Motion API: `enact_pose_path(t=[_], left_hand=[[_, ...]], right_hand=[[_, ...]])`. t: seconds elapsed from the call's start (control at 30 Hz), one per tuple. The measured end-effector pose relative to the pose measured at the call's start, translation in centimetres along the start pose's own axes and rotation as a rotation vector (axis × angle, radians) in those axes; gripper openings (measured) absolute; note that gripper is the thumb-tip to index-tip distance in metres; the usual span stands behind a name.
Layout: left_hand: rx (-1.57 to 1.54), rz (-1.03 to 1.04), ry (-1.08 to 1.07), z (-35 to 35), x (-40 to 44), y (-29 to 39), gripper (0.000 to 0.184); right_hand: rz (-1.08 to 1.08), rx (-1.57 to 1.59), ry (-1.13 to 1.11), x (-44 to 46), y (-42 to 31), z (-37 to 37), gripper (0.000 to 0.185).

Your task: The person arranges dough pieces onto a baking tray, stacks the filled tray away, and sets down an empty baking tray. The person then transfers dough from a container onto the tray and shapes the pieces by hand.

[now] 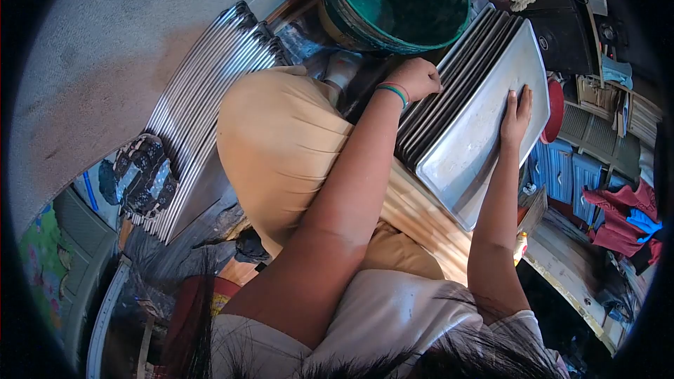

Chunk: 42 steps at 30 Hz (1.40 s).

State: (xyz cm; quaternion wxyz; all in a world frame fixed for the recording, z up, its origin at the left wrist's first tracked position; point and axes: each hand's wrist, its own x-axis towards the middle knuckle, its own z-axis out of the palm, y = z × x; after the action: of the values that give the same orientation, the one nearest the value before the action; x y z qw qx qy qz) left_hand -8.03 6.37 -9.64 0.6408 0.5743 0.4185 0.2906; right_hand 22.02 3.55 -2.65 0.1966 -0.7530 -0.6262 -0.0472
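Note:
A stack of metal trays (484, 112) stands on edge at the right, beside my legs. My right hand (516, 121) lies with its fingers spread on the bare face of the outermost tray. At the stack's near left edge is my left hand (414, 79), its fingers curled in; what they hold, if anything, is hidden. Bands circle my left wrist. To the left of my knee leans a second stack of shiny trays (203, 105), with a dark patterned cloth (145, 175) on its lower end.
A green basin (400, 0) stands at the top centre, just beyond my left hand. A red round object (553, 111) shows behind the right stack. Blue folded items (562, 168) and red cloth (625, 214) lie farther right. A grey wall (105, 49) rises at the left.

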Motion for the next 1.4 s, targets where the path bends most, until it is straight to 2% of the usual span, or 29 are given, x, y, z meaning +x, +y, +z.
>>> enact_pose_path(t=[0.17, 0.27, 0.37, 0.47, 0.57, 0.77, 0.87, 0.97, 1.07, 1.17, 1.27, 1.4], left_hand=[[-0.009, 0.027, -0.016, 0.0, 0.0, -0.2, 0.023], [0.072, 0.065, 0.044, 0.2, -0.2, 0.0, 0.022], [0.145, 0.197, 0.116, 0.9, 0.6, -0.7, 0.02], [0.062, 0.034, -0.026, 0.3, 0.6, 0.3, 0.017], [0.116, 0.151, 0.153, 1.0, 0.0, 0.1, 0.012], [0.088, 0.225, 0.096, 1.2, 0.9, -0.4, 0.012], [0.11, 0.149, -0.044, 0.3, -0.1, 1.4, 0.014], [0.083, 0.152, 0.018, 0.9, -0.3, 1.2, 0.014], [0.095, 0.255, 0.076, 1.3, -0.1, 1.1, 0.017], [0.143, 0.302, 0.029, 1.6, 0.0, 1.1, 0.022], [0.097, 0.201, -0.053, 1.2, -0.1, 1.7, 0.025], [0.097, 0.182, -0.093, 1.1, -0.5, 2.6, 0.024]], right_hand=[[-0.007, 0.013, 0.0, 0.1, 0.0, -0.1, 0.064], [-0.001, 0.024, 0.0, 0.1, -0.2, -0.1, 0.064], [0.005, 0.03, 0.0, 0.1, -0.2, 0.0, 0.064], [-0.004, 0.041, 0.003, 0.0, 0.1, 0.1, 0.065], [-0.009, 0.036, 0.001, 0.1, 0.2, 0.1, 0.066], [0.003, 0.037, 0.001, 0.2, 0.6, 0.2, 0.065], [0.007, 0.039, 0.001, 0.1, 0.5, 0.2, 0.065], [0.002, 0.041, 0.001, 0.1, 0.3, 0.1, 0.065], [-0.011, 0.042, 0.004, 0.1, 0.4, 0.2, 0.064], [-0.011, 0.034, 0.006, 0.1, 0.2, 0.1, 0.064], [-0.017, 0.052, 0.009, 0.1, 0.0, 0.0, 0.063], [-0.023, 0.077, 0.018, 0.1, -0.1, 0.0, 0.063]])
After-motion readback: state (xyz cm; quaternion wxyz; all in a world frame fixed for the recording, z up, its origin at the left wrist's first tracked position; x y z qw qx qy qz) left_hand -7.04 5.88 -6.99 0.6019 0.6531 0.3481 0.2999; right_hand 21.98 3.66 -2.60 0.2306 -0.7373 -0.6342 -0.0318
